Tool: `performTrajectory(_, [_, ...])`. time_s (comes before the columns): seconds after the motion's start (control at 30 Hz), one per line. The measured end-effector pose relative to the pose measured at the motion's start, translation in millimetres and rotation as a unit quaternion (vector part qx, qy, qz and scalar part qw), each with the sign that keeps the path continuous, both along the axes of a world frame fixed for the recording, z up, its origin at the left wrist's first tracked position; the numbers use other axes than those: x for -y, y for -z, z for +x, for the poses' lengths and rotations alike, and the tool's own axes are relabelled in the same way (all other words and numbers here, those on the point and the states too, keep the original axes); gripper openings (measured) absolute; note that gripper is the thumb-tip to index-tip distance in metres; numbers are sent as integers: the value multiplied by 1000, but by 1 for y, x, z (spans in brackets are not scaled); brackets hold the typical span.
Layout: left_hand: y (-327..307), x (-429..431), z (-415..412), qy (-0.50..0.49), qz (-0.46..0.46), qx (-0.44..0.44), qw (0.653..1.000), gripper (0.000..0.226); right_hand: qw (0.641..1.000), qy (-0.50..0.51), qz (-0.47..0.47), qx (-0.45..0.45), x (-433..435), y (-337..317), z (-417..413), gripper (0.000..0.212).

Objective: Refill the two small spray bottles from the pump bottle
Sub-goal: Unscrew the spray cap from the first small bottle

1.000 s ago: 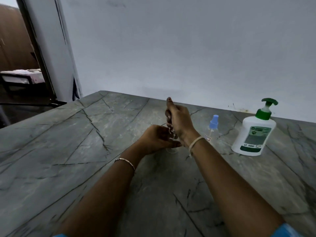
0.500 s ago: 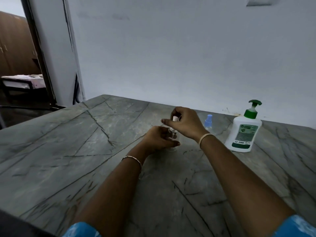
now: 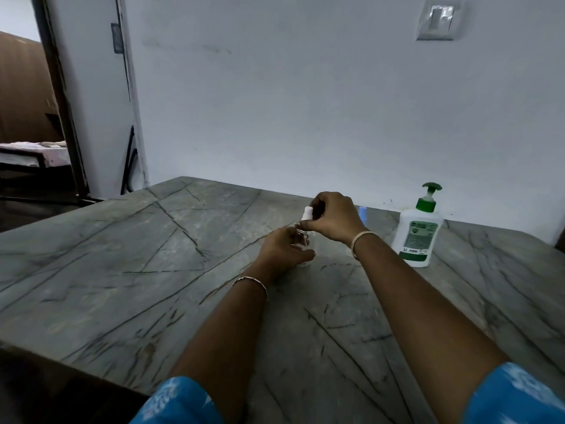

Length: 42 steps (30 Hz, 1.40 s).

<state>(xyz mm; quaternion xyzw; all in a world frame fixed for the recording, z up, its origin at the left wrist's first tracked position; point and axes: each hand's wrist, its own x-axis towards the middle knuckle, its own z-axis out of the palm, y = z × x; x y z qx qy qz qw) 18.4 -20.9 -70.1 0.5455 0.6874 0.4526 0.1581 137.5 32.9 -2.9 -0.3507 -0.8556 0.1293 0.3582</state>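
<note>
A small clear spray bottle (image 3: 305, 240) stands on the grey marble table (image 3: 153, 270). My left hand (image 3: 284, 249) grips its body from the left. My right hand (image 3: 334, 220) reaches over it and pinches its white spray cap (image 3: 307, 213) at the neck. Behind my right hand, a second small bottle shows only its blue cap (image 3: 363, 215); the rest is hidden. The white pump bottle (image 3: 417, 234), with a green pump head and green label, stands upright to the right, apart from both hands.
A white wall with a switch plate (image 3: 438, 21) runs just behind the table. At the left an open doorway (image 3: 27, 133) shows a dark room with a bed. The table's near edge falls off at the lower left.
My right hand has lowered and turned over the bottle top, and the white cap now shows between its fingers. My head has lifted, showing more wall.
</note>
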Motion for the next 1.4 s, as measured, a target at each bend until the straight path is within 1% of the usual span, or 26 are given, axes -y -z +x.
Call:
performTrajectory(0.13, [1,-2,-3,0,-2,-14,1000,34,999,-8,-48,-22,1,0,6,32])
performTrajectory(0.23, [2,-5,-4,2,-4,-15,1000,37,998,-11,-51,-20,4,-1,-2,32])
performTrajectory(0.4, [4,-7,-2,-9,0,-30,1000,49,1000,4,-1,-5,8,6,-19,13])
performTrajectory(0.47, [5,-6,-2,-9,4,-34,999,51,1000,-2,-8,4,6,6,-18,11])
performTrajectory(0.53, [4,-7,-3,-6,0,-34,999,51,998,-39,-46,11,4,1,-14,13])
performTrajectory(0.6, [3,-9,-4,-3,-4,-30,1000,49,994,-69,-84,13,1,-4,-7,20])
performTrajectory(0.73, [3,-8,-4,-11,2,-26,1000,52,992,-52,-112,-4,-8,-8,9,35])
performTrajectory(0.9, [5,-8,-1,-17,0,-30,999,53,981,-93,-168,-12,-3,-11,9,38])
performTrajectory(1.0, [3,-7,-1,-14,5,-35,999,57,986,-103,-128,17,5,-13,-4,33])
performTrajectory(1.07, [3,-7,1,-10,5,-28,1000,57,995,-62,-61,53,7,-11,-9,29])
performTrajectory(1.13, [3,-6,2,-7,5,-23,1000,56,994,1,4,106,9,-9,-9,27])
performTrajectory(1.2, [4,-7,1,-8,6,-19,1000,54,990,28,33,131,11,-8,-8,27])
performTrajectory(1.3, [4,-6,0,-14,9,-25,1000,50,991,20,48,123,13,-14,-7,26])
performTrajectory(1.4, [4,-5,-1,-6,16,-13,1000,51,997,4,44,71,11,-27,-3,26])
